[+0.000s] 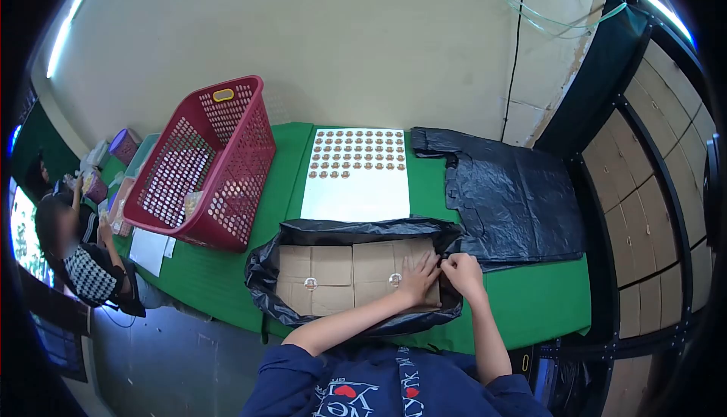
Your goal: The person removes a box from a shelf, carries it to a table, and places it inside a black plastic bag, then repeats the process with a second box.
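Observation:
A black plastic bag lies open on the green table in front of me, holding flat brown cardboard sheets. Two small round clear pieces rest on the cardboard. My left hand lies flat on the cardboard's right part, fingers spread, holding nothing. My right hand is closed at the bag's right rim, pinching something too small to make out. Beyond the bag lies a white sheet with rows of small brown round pieces on its far half.
A red plastic basket with small round pieces inside stands at the left. A second black bag lies flat at the right. Stacked brown boxes fill a rack on the right. Another person sits at the table's left end.

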`<act>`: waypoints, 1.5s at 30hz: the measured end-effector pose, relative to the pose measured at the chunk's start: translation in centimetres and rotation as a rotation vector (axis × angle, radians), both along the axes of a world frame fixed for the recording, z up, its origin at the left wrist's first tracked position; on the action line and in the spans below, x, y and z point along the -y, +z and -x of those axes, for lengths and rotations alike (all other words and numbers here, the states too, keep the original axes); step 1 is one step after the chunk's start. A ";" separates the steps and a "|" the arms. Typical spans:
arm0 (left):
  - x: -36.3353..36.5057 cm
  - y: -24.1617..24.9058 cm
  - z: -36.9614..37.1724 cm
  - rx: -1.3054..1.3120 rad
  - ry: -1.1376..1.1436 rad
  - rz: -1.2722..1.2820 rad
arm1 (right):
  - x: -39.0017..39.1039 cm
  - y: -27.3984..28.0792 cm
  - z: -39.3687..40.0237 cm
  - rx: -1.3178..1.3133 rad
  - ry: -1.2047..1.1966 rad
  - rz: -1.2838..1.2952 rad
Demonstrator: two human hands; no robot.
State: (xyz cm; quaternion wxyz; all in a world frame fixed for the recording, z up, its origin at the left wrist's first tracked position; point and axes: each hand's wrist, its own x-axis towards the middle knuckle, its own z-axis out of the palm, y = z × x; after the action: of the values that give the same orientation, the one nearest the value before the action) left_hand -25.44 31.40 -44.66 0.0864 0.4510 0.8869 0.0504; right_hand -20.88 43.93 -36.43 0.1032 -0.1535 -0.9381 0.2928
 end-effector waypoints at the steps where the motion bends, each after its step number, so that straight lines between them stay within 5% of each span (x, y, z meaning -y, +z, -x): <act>1: 0.1 -0.3 0.1 -0.014 -0.008 0.026 | -0.6 -0.6 0.2 -0.069 -0.020 0.018; 8: 1.7 -1.3 0.8 0.008 -0.098 -0.145 | -8.5 -5.7 -3.2 -0.259 -0.178 0.447; 10: 2.4 -0.4 0.7 0.008 -0.128 -0.129 | -8.1 -4.4 -5.0 -0.282 -0.215 0.718; 16: 3.4 0.6 -0.8 -0.056 -0.157 -0.127 | -5.3 -1.8 -7.7 -0.358 -0.235 0.854; 22: 3.3 -0.7 -0.5 0.029 -0.155 -0.208 | -6.0 -1.9 -7.6 -0.181 -0.011 0.612; 25: 2.9 -1.7 0.4 0.118 -0.082 -0.288 | -5.7 -0.1 -6.3 -0.315 -0.075 0.610; 32: 2.4 0.0 1.2 0.122 0.072 -0.036 | -4.6 -0.6 -0.4 -0.487 0.002 -0.115; 35: 2.5 -0.4 1.4 0.120 0.078 -0.019 | -4.6 0.1 1.4 -0.222 0.031 0.057; 39: 2.3 -0.5 1.8 0.144 0.101 -0.015 | -6.0 -0.6 1.2 -0.345 0.038 0.314; 45: 2.7 -1.1 2.3 0.186 0.051 -0.135 | -6.4 -2.2 -0.7 -0.398 -0.039 0.349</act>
State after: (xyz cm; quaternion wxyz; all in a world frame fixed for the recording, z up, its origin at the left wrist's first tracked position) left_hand -27.70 28.73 -45.76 0.1365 0.4267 0.8807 0.1539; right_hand -20.15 50.28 -38.60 0.2635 -0.1265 -0.8313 0.4727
